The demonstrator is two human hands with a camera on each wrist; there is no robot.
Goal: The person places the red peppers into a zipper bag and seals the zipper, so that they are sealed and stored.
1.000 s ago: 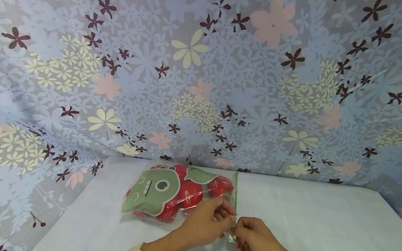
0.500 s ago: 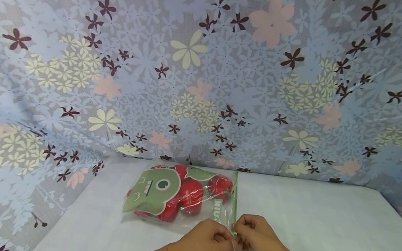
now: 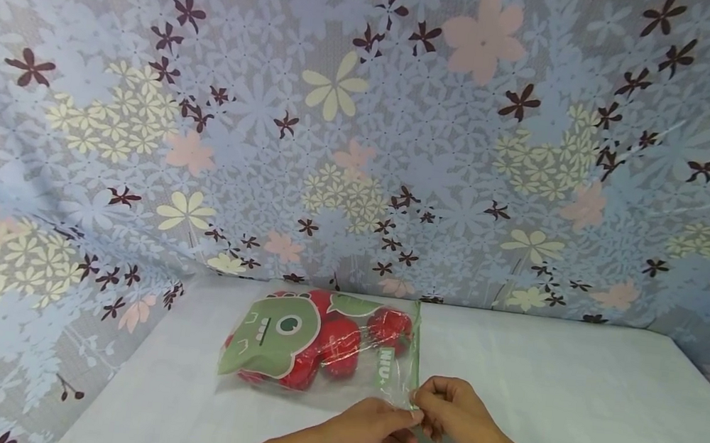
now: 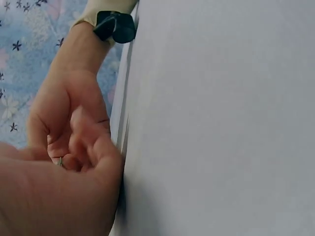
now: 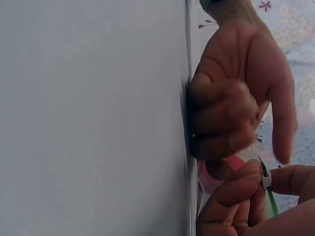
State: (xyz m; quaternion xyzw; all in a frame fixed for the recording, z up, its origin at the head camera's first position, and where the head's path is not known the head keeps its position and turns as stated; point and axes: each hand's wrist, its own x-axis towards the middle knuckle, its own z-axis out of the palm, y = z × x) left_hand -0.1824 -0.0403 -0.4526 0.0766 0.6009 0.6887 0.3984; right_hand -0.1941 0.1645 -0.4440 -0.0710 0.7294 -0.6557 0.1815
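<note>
A clear zip bag [image 3: 394, 382] with a green one-eyed monster print lies on the white table, several round red things [image 3: 339, 348] inside it. At its near right corner my right hand [image 3: 460, 424] pinches the small white slider [image 5: 267, 182] on the green zip strip [image 5: 271, 202], best seen in the right wrist view. My left hand [image 3: 367, 433] is just left of that corner, thumb stretched out close to the right fingertips, the other fingers loosely curled with nothing in them. In the left wrist view the bag is mostly hidden behind the hands.
The white table [image 3: 557, 384] extends to the right and in front of the bag. A floral cloth [image 3: 362, 144] rises behind the table and along its left side. A dark strap [image 4: 115, 27] is on the right wrist.
My left hand has drawn away from the bag's right edge toward the near corner, uncovering the lettering, and its thumb has straightened. The right hand stays at the corner, and the bag has barely shifted.
</note>
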